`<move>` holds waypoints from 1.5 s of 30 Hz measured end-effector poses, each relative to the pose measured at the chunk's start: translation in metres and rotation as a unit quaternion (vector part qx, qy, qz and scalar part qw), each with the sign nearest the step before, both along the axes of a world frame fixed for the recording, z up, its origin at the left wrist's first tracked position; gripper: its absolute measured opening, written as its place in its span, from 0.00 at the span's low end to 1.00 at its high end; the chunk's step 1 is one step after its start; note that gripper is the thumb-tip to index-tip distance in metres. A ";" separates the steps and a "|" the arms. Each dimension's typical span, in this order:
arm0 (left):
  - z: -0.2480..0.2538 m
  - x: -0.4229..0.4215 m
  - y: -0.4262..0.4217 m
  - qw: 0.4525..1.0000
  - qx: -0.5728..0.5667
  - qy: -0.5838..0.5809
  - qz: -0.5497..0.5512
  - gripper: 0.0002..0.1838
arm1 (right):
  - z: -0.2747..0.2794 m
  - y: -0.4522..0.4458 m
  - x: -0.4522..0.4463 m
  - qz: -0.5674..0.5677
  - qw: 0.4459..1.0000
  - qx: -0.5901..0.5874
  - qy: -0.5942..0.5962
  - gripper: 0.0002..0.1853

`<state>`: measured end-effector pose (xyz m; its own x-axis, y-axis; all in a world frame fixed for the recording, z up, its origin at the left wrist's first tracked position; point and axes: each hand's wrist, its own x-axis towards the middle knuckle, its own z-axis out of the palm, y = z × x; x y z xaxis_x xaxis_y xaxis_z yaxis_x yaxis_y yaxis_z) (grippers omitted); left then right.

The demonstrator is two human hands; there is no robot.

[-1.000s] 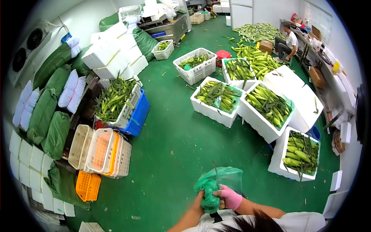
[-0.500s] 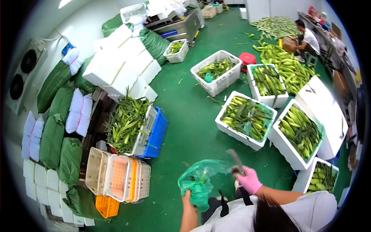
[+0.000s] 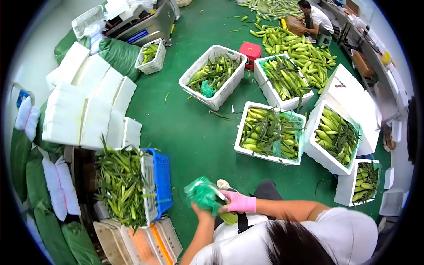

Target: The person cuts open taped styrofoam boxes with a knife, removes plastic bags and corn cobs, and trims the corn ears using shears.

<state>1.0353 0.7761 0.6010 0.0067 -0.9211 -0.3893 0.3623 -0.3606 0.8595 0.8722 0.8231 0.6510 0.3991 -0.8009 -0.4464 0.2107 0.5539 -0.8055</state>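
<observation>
Green plastic bag: bunched up in front of the torso, above the green floor point(image 3: 185, 168); I read the bag point(image 3: 201, 192) as the piece being worked, though I cannot tell whether anything is inside.
Left hand: bare, this hand point(image 3: 203, 213) pinches the bag from below, fingers closed on the gathered film.
Right hand: in a pink glove, this hand point(image 3: 240, 202) is curled around what looks like a knife point(image 3: 223, 196); blade and grip are too small for me to separate cleanly.
Corn ear: a green shape, probably an ear point(image 3: 229, 218), shows just below the glove; I cannot tell which hand, if either, supports it.
Step at the bag: my judgement is close two-handed handling, bag steadied on the left, tool brought right up beside it.
Next move: I'd say it calls for a firm left pinch, fingertips clear of the metal, and a small, controlled right wrist.
Foam box: the nearest box of corn point(image 3: 267, 157) stands ahead and to my right, well apart from both hands.
Blue crate: this crate point(image 3: 161, 185) sits on my left, beside a heap of leafy husks point(image 3: 120, 187).
Co-worker: a person point(image 3: 319, 21) crouches far off by the corn pile point(image 3: 300, 55), clear of my reach.
</observation>
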 end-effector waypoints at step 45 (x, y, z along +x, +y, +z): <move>-0.450 -0.632 -0.267 0.200 -0.471 -0.104 -0.853 0.13 | -0.298 -0.178 -0.084 -0.803 0.367 0.383 -0.273 0.17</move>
